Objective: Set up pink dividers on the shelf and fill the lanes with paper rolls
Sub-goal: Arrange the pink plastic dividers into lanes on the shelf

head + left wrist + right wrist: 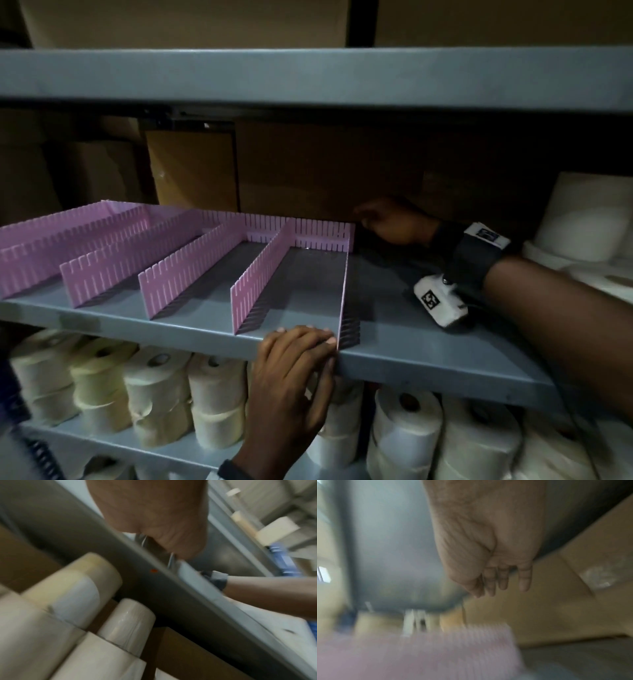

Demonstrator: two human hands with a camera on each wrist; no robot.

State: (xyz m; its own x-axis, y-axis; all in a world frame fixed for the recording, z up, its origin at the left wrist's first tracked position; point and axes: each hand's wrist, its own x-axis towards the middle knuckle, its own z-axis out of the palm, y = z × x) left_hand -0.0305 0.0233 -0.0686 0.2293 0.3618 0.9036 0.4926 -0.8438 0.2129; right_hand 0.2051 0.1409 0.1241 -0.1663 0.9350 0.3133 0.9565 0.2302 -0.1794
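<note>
Shelf [428,363] carries the pink dividers [191,260]; the rightmost divider [343,291] runs front to back, seen edge-on. Left hand [294,380] is nearer its front end, fingers [308,337] pressed against it over the shelf lip. Right hand [394,222] sits by the back end, fingers relaxed, holding nothing. Paper rolls [154,387] sit one shelf below; lanes unfilled.

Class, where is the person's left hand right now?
In the head view, the left hand is at the front edge of the grey shelf, fingers touching the near end of the rightmost pink divider, above the paper rolls.
</note>
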